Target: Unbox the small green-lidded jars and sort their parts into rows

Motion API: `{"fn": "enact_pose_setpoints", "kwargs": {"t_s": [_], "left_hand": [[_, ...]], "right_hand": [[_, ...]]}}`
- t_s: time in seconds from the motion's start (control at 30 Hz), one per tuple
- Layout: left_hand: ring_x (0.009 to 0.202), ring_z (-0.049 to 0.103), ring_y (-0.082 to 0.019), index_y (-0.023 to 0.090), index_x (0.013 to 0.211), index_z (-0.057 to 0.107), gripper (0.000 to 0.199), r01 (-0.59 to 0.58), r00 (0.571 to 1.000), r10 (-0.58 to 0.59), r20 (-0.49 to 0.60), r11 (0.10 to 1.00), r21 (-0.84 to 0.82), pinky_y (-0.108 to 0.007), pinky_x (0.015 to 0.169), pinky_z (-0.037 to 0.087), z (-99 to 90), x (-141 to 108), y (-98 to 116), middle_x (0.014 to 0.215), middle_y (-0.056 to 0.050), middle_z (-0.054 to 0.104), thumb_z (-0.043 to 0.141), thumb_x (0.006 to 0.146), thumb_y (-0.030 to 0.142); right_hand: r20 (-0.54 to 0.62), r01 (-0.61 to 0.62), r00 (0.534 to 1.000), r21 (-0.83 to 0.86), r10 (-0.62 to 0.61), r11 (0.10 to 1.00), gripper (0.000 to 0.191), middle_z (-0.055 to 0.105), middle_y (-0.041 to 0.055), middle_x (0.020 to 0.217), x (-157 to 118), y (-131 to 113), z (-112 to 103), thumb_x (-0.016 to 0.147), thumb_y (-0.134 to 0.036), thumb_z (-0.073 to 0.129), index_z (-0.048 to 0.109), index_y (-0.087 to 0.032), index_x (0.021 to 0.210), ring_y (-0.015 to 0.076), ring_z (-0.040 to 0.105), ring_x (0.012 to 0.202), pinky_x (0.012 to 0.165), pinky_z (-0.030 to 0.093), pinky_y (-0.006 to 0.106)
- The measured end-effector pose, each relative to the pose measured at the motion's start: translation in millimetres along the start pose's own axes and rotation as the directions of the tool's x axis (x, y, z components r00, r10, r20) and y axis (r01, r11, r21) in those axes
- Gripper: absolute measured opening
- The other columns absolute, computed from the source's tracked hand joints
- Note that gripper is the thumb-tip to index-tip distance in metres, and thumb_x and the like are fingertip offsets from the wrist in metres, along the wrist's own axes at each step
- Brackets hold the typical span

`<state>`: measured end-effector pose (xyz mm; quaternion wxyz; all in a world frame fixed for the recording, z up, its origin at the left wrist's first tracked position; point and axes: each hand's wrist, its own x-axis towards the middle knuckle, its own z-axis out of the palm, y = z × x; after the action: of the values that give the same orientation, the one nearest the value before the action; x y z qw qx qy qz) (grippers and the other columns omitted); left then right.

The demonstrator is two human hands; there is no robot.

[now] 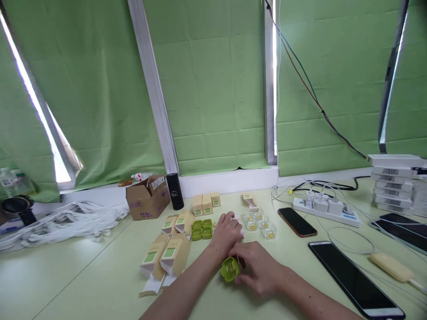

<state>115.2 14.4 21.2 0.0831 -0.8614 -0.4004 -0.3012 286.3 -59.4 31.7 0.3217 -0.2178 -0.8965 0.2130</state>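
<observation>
My right hand point(258, 266) grips a small green square plastic part point(230, 269) near the table's front. My left hand point(227, 232) is curled just beyond it, fingers closed on something small and pale that I cannot make out. Several more green parts point(202, 229) lie in a block to the left of that hand. Several clear little containers with yellow centres point(259, 223) sit to its right. Flat tan cartons with green labels point(167, 258) lie at the left front, and three folded tan boxes point(206, 204) stand further back.
An open brown cardboard box point(147, 202) and a black cylinder point(175, 191) stand by the wall. Two phones point(296, 222) point(353, 278), a white power strip point(325, 209) with cables, and stacked white boxes point(396, 182) fill the right. White bags point(63, 224) lie at the left.
</observation>
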Motion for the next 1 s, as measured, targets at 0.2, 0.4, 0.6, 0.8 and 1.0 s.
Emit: {"fn": "enact_pose_setpoints", "kwargs": {"t_s": [0.2, 0.4, 0.6, 0.8, 1.0], "left_hand": [[0.119, 0.050, -0.035, 0.022, 0.089, 0.075, 0.011, 0.047, 0.999, -0.046, -0.011, 0.998, 0.036, -0.052, 0.103, 0.036, 4.8, -6.7, -2.6, 0.104, -0.011, 0.072, 0.076, 0.083, 0.013], [0.116, 0.050, -0.034, 0.024, 0.100, 0.075, 0.017, 0.061, 0.998, -0.061, -0.012, 0.997, 0.042, -0.053, 0.102, 0.036, 3.2, -10.7, -2.8, 0.106, -0.011, 0.072, 0.078, 0.084, 0.021], [0.118, 0.049, -0.034, 0.028, 0.116, 0.072, 0.028, 0.084, 0.996, -0.084, -0.037, 0.996, -0.002, -0.053, 0.101, 0.036, -15.4, -17.2, 2.1, 0.115, -0.010, 0.073, 0.073, 0.088, 0.021], [0.110, 0.053, -0.033, 0.027, 0.103, 0.075, 0.023, 0.223, 0.949, -0.253, -0.186, 0.960, -0.171, -0.050, 0.094, 0.039, -46.8, -31.1, 8.6, 0.098, -0.008, 0.074, 0.065, 0.087, 0.014], [0.098, 0.058, -0.030, 0.026, 0.082, 0.077, 0.013, 0.378, 0.835, -0.475, -0.277, 0.862, -0.337, -0.046, 0.089, 0.046, -71.4, -45.6, 18.2, 0.094, -0.007, 0.066, 0.066, 0.090, 0.027]], "right_hand": [[-0.013, 0.001, 1.000, 0.016, -0.001, 1.000, 0.033, 0.072, 0.0013, 0.087, -0.6, 2.5, 1.1, 0.072, -0.027, 0.073, 0.069, -0.022, 0.104, 0.0181, 0.059, 0.069, 0.070, 0.045, 0.028], [-0.002, -0.009, 1.000, 0.020, 0.009, 1.000, 0.034, 0.073, 0.0015, 0.088, -0.5, 1.1, -0.4, 0.070, -0.025, 0.073, 0.069, -0.023, 0.104, 0.0180, 0.059, 0.069, 0.069, 0.045, 0.028], [-0.004, 0.001, 1.000, 0.020, 0.000, 1.000, 0.037, 0.072, 0.0018, 0.090, 0.0, 2.1, -0.6, 0.070, -0.025, 0.071, 0.069, -0.023, 0.107, 0.0182, 0.059, 0.069, 0.069, 0.045, 0.028], [-0.042, -0.084, 0.995, 0.109, 0.089, 0.990, 0.035, 0.069, 0.0002, 0.085, 0.9, 4.1, 1.4, 0.068, -0.018, 0.070, 0.068, -0.023, 0.103, 0.0169, 0.060, 0.068, 0.065, 0.046, 0.027], [-0.166, -0.105, 0.971, 0.344, 0.171, 0.933, 0.041, 0.071, 0.0056, 0.106, 3.8, 10.7, 7.1, 0.074, -0.016, 0.066, 0.067, -0.023, 0.114, 0.0176, 0.064, 0.079, 0.066, 0.053, 0.028]]}}
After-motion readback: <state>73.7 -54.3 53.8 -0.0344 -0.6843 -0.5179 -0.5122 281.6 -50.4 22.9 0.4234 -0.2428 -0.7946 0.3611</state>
